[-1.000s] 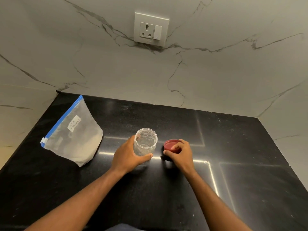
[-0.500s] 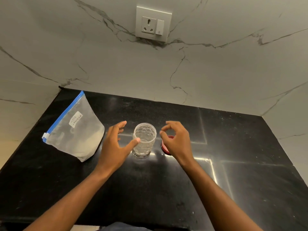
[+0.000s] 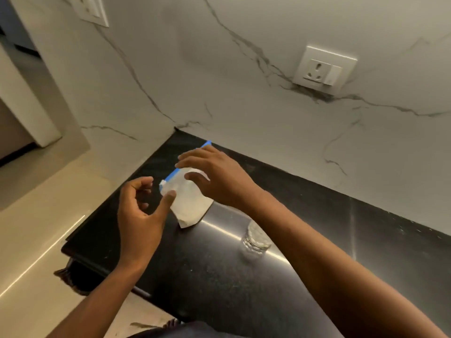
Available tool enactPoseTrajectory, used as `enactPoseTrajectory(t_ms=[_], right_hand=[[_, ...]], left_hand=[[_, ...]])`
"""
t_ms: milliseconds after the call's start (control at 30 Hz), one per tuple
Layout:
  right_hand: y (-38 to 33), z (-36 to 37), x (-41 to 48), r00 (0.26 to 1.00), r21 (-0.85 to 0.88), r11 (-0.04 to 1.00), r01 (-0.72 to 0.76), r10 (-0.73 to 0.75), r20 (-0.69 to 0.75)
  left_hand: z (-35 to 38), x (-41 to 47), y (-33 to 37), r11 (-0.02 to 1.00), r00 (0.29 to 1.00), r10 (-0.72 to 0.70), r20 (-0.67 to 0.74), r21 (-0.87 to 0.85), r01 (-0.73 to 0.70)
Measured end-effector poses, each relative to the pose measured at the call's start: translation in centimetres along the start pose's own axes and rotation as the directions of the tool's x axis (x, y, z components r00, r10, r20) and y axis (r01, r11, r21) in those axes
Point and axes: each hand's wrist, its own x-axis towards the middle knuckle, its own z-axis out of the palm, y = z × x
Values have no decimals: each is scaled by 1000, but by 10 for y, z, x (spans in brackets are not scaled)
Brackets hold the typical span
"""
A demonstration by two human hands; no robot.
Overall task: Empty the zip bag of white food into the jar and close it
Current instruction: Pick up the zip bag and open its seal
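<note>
Big white marble-look wall [image 3: 244, 69] with grey veins takes up most of the view, with a socket plate [image 3: 323, 69] up on the right. Below it is the black countertop [image 3: 219, 276], shiny with a light streak across it. Both forearms reach in from the bottom. The zip bag [image 3: 190, 206] of white food sits near the counter's left back corner, blue seal strip on top, leaning a bit. The right hand [image 3: 219, 176] is spread over the bag's top, fingers loose, and honestly I can't tell if it's actually gripping. The left hand [image 3: 141, 213] is half curled and open, thumb tip right at the bag's near corner, holding nothing. The clear jar [image 3: 255, 240] stands uncapped, just right of the bag, partly behind the right forearm.
</note>
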Motion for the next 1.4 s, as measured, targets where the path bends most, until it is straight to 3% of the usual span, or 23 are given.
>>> enactPoseTrajectory(t_ms=[67, 233, 567, 800, 1000, 1100, 1167, 1200, 1267, 1400], right_hand=[[-7, 8, 20, 990, -77, 993, 85, -76, 120], [-8, 18, 46, 939, -199, 958, 207, -138, 315], [0, 22, 48, 914, -246, 912, 329, -242, 326], [66, -20, 50, 972, -412, 897, 161, -71, 224], [78, -19, 44, 984, -438, 897, 65, 15, 176], [62, -16, 37, 994, -256, 961, -105, 104, -19], [42, -6, 27, 952, 51, 971, -235, 240, -190], [32, 1, 23, 921, 205, 936, -287, 329, -210], [16, 18, 20, 865, 438, 809, -392, 486, -124], [3, 42, 21, 755, 698, 489, -522, 646, 112]], left_hand=[[0, 5, -7, 997, 997, -65, 45, -31, 66], [4, 15, -16, 1000, 999, -30, 24, -2, 30], [-4, 14, -31, 1000, 1000, -3, -14, -23, 3], [-10, 11, -32, 1000, 999, 8, -46, -12, -9], [-11, 15, -29, 1000, 1000, 9, -5, -12, -10], [-22, 26, -23, 994, 990, -53, 134, -86, 64], [-28, 39, -12, 982, 971, -83, 224, -150, 118], [-28, 47, -6, 981, 964, -94, 248, -139, 132], [-25, 67, 5, 983, 947, -147, 286, -65, 172], [-9, 101, 13, 961, 873, -273, 405, 67, 269]])
